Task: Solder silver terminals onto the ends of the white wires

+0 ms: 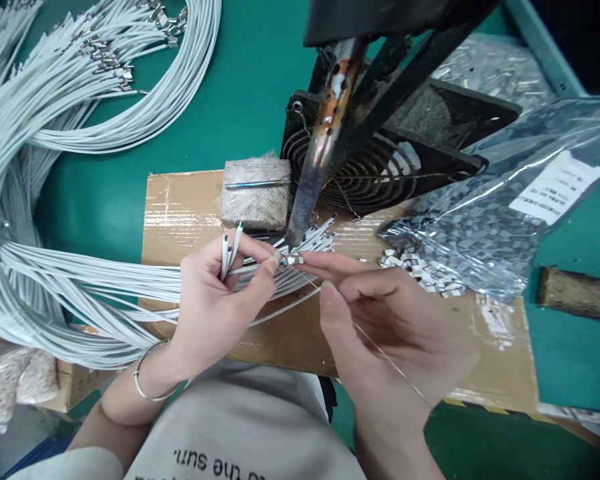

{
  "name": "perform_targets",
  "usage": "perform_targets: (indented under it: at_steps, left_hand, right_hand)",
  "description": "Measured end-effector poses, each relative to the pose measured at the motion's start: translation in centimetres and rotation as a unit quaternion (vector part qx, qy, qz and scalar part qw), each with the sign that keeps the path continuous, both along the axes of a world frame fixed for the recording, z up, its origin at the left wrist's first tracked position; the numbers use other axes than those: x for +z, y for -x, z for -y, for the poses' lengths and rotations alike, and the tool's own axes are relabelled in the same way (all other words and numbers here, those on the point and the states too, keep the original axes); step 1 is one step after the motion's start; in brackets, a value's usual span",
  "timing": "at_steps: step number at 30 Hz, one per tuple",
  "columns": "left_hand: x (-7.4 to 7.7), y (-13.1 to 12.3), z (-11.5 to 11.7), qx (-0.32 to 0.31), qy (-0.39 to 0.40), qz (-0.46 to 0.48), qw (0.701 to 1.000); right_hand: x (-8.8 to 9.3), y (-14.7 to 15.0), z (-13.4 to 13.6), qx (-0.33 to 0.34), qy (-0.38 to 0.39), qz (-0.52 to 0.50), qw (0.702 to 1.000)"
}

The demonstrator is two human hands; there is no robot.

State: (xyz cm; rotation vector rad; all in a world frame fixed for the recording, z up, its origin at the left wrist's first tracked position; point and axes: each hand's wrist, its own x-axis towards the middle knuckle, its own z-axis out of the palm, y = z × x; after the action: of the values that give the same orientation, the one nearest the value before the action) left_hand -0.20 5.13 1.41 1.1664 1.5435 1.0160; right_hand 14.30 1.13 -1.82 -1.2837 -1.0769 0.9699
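Observation:
My left hand (220, 300) is closed on white cables (226, 257); two stripped ends stick up between its fingers. Its thumb and index finger pinch a cable end at a small silver connector (293, 260). From the right, the index fingertip of my right hand (385, 320) touches or nearly touches this connector. A thin solder wire (387, 358) runs across my right palm, past the thumb, toward the connector. Just above, the dark tip of a mounted soldering iron (314, 170) points down; contact with the connector is unclear.
Behind the iron stands a black fan (375, 167). Loose connectors (425, 272) lie beside a clear bag (485, 220) at right. Long cable bundles (10, 167) fill the left side. A wrapped block (256, 203) sits on the cardboard (180, 200); a brown block (580, 293) lies far right.

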Motion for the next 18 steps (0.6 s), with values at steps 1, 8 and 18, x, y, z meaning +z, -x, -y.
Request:
perform_targets:
  at_steps: [1, 8, 18]
  left_hand:
    - [0.0, 0.0, -0.1, 0.001, -0.003, -0.003, 1.0]
    - [-0.2, -0.1, -0.6, 0.006, -0.015, -0.015, 1.0]
    - [0.2, -0.3, -0.6, 0.015, -0.023, -0.015, 1.0]
  right_hand:
    - [0.0, 0.0, -0.1, -0.001, 0.003, -0.002, 1.0]
    - [0.3, 0.2, -0.8, -0.01, 0.012, -0.031, 0.999]
    - [0.7, 0.3, -1.3, -0.026, -0.003, -0.02, 0.999]
